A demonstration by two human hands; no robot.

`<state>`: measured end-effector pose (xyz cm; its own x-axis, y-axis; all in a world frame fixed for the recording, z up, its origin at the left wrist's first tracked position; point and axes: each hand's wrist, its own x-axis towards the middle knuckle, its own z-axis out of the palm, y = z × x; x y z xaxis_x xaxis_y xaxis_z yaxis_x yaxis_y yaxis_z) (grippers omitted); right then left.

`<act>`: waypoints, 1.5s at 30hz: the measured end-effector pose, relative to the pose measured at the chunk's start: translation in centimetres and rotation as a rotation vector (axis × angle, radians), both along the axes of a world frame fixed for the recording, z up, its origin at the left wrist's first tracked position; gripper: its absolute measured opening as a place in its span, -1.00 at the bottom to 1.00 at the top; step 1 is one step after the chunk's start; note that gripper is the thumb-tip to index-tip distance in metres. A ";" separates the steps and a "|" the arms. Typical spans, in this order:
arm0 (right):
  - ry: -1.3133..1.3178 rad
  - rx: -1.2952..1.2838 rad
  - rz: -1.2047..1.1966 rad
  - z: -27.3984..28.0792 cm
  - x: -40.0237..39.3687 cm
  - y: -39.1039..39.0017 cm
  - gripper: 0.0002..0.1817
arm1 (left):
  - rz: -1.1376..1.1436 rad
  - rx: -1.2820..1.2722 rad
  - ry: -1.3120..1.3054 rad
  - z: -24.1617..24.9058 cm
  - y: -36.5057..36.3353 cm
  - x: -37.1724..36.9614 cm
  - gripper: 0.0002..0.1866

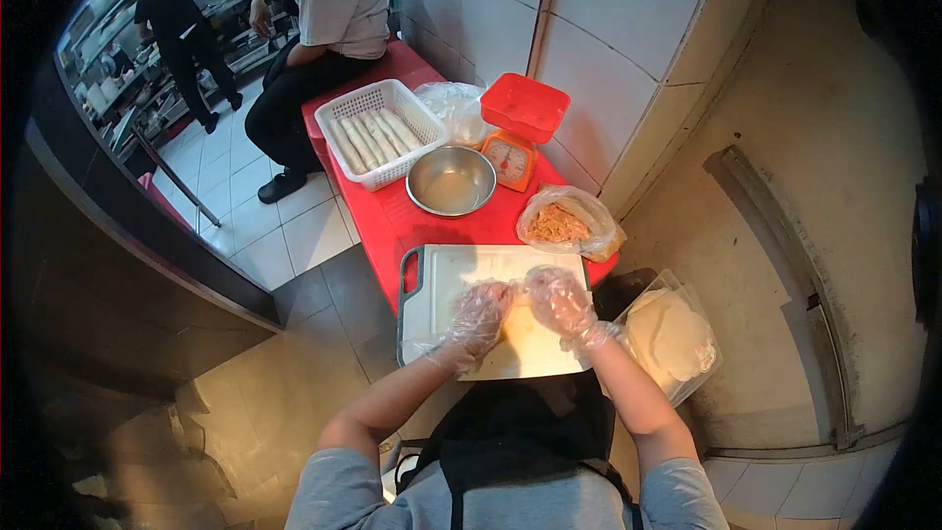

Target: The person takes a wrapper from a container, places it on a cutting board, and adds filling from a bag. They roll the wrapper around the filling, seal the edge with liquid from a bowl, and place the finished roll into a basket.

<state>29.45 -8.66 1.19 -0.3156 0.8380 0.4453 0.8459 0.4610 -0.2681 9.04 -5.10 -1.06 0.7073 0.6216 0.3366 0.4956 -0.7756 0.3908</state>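
Both hands wear clear plastic gloves and are over the white cutting board (446,319), which has a dark handle. The fingers of my left hand (481,314) are curled in, and my right hand (559,299) is closed just beside them. Between them shows a bit of a pale, thin spring roll wrapper (521,296); the hands hide most of it. Past the board, an open plastic bag holds orange-brown shredded filling (557,224). At my right stands a clear box with a stack of round, pale wrappers (667,334).
On the red table (378,226) stand a white basket (432,128) of several pale rolls, a steel bowl (451,182), a plastic bag (453,108) and an orange scale (510,159) with a red tray (525,106). One person (339,0) sits at its far end; another (177,29) stands beyond.
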 end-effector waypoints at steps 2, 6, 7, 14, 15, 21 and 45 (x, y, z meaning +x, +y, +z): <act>-0.068 0.177 0.110 -2.8 -0.8 0.1 -0.78 | 0.004 -0.006 0.012 0.0 0.3 -0.2 -0.53; 0.077 0.070 -0.005 -3.0 -0.5 -2.1 -0.70 | -0.014 -0.052 0.011 -0.5 -0.1 -0.5 -0.52; 0.095 0.050 0.026 -3.0 -0.2 -2.0 -0.72 | -0.019 -0.044 0.016 -0.4 0.0 -0.5 -0.51; -0.115 -0.044 0.039 -0.6 1.2 1.3 -0.87 | 0.022 0.263 -0.103 0.7 -0.5 0.3 -0.51; -0.147 -0.033 0.021 -0.8 1.1 1.5 -0.87 | -0.013 0.192 -0.071 0.5 0.2 0.3 -0.52; 0.101 0.129 0.009 -1.3 -1.2 -0.6 -0.74 | -0.048 -0.018 0.067 1.0 1.7 -0.2 -0.59; 0.003 0.001 0.033 -3.8 1.9 3.3 -0.81 | 0.097 0.278 0.015 -2.4 1.8 3.5 -0.57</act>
<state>31.35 -5.33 -2.62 -0.3416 0.8269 0.4468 0.8297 0.4886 -0.2700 12.57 -3.33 -3.50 0.6551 0.5720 0.4937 0.5770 -0.8005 0.1619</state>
